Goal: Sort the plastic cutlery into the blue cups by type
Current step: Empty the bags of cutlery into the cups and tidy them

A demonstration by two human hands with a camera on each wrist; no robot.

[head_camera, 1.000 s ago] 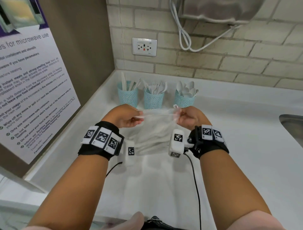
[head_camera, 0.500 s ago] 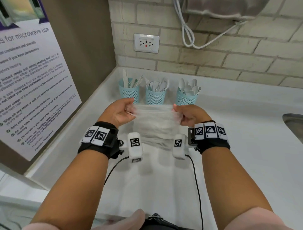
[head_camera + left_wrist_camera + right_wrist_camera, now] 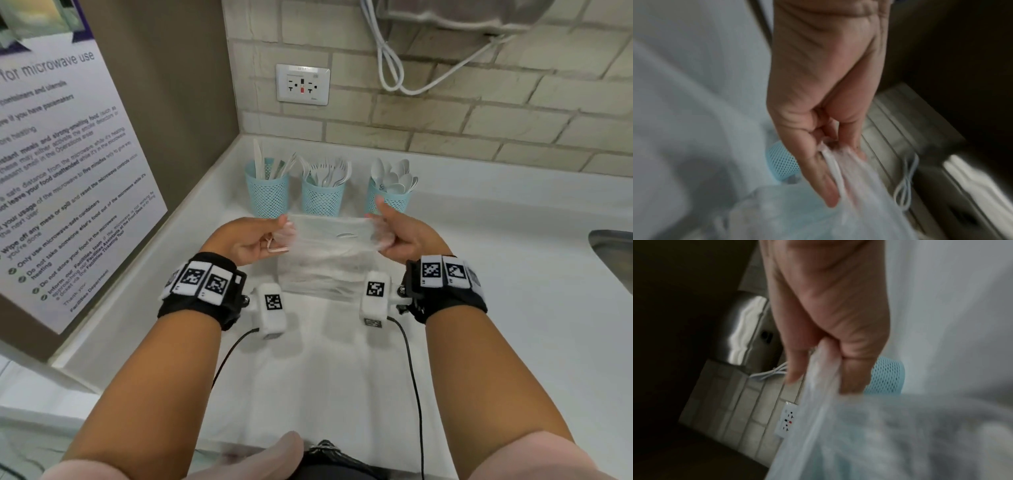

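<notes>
Hands: left hand [image 3: 251, 241] and right hand [image 3: 402, 236] fingers pinch clear plastic bag [image 3: 329, 253] above desk [image 3: 513, 274].
Cups: three blue cups [image 3: 322, 200], cutlery sorted, at desk's back corner.
Poster [image 3: 65, 164]: "microwave use".

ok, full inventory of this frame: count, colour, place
blue cups: three, light blue mesh, row at back of counter
knives: several, white, left cup
forks: several, white, middle cup
spoons: several, white, right cup
plastic bag: one, clear, held over the counter
outlet: one, white, brick wall
cord: one, white, looped on wall
poster: one, white and purple, left wall
sink: one, steel, right edge
left hand: grips bag's left edge
right hand: grips bag's right edge
</notes>
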